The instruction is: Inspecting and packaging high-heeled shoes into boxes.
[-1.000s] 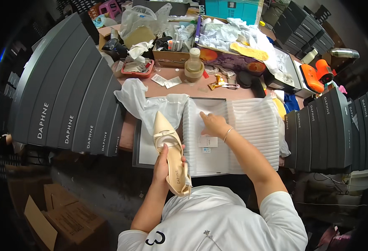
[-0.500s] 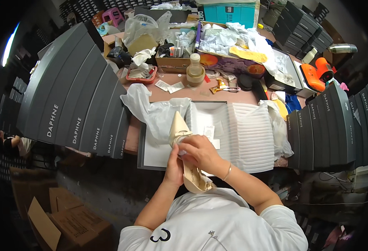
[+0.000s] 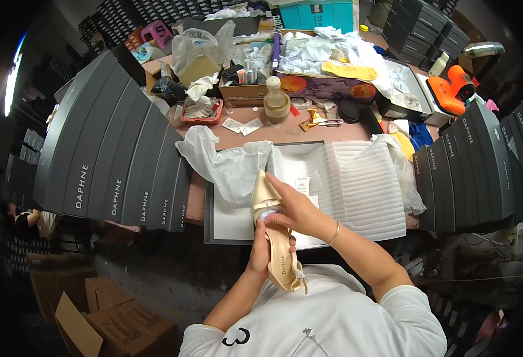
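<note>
A cream pointed-toe slingback shoe (image 3: 283, 262) is held above the near edge of an open shoe box, its toe pointing away from me. My left hand (image 3: 259, 252) wraps round its middle from the left and below. My right hand (image 3: 302, 213) grips the front part, fingers along the right side of the toe and thumb at the opening. White stuffing (image 3: 266, 213) shows in that opening. The grey box (image 3: 210, 223) has a white inside, with white tissue paper (image 3: 231, 172) over its left part and a ribbed white padding sheet (image 3: 368, 193) over its right.
Stacked grey shoe boxes stand on the left (image 3: 89, 154) and right (image 3: 472, 160). Behind the open box are a bottle (image 3: 276, 104), a red basket (image 3: 215, 119), paper cards and a purple carton (image 3: 327, 88) with crumpled paper. An orange tape dispenser (image 3: 445, 101) lies at the far right.
The shoe has come down slightly nearer to me and shows more of its insole. My right hand has opened out from the shoe's opening, its fingers now reaching forward along the toe.
</note>
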`<state>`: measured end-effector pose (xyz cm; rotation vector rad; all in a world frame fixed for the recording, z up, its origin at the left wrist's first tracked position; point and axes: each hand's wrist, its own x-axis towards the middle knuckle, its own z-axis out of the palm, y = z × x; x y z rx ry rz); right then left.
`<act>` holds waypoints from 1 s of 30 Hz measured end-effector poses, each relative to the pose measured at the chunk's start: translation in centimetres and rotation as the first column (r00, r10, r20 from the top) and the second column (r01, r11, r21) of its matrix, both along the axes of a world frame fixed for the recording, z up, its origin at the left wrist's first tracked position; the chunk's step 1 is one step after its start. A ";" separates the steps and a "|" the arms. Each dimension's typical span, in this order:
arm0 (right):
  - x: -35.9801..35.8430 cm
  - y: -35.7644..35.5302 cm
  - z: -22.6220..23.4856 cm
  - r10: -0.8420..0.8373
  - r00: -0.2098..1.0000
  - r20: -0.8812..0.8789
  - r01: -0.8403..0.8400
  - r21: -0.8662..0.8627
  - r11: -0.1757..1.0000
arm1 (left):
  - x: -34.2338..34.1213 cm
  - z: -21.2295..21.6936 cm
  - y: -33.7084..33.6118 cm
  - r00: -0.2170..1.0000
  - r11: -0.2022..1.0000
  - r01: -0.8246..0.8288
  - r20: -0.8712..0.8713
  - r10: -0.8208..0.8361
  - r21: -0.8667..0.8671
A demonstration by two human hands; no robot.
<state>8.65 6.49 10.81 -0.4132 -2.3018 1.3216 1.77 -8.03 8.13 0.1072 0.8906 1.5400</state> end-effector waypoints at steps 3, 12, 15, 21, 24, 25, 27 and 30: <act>-1.4 -0.9 -2.8 -0.084 0.996 0.023 0.083 0.047 0.995 | 0.5 0.4 0.7 0.997 0.992 -0.078 0.010 0.079 -0.096; 8.4 7.6 5.1 -0.414 0.894 -0.169 0.446 0.266 0.855 | -10.3 -2.5 3.7 0.253 0.898 -0.435 -0.948 0.190 0.064; 20.0 14.1 2.3 -0.811 0.583 0.058 0.673 0.524 0.522 | -4.5 1.9 6.9 0.241 0.991 0.109 -0.969 0.054 0.083; 28.9 18.0 -8.7 -0.751 0.497 0.436 0.684 0.336 0.648 | 9.5 0.9 17.4 -0.555 0.630 0.687 -0.822 0.130 -0.364; 27.4 18.0 -8.7 -0.779 0.553 0.296 0.789 0.115 0.603 | 9.3 -2.9 18.9 -0.305 0.644 0.698 -0.943 -0.130 -0.314; 27.1 17.9 -7.4 -0.775 0.608 0.173 0.782 0.039 0.622 | 9.2 -4.2 19.5 -0.202 0.650 0.703 -0.957 -0.207 -0.289; 25.6 17.0 -2.1 -0.703 0.711 -0.021 0.676 -0.255 0.692 | 8.5 -5.4 20.3 0.014 0.678 0.696 -0.938 -0.345 -0.239; 22.4 13.0 3.0 -0.598 0.794 -0.108 0.504 -0.432 0.748 | 7.3 -1.2 19.0 0.746 0.923 0.327 -0.655 -0.120 0.204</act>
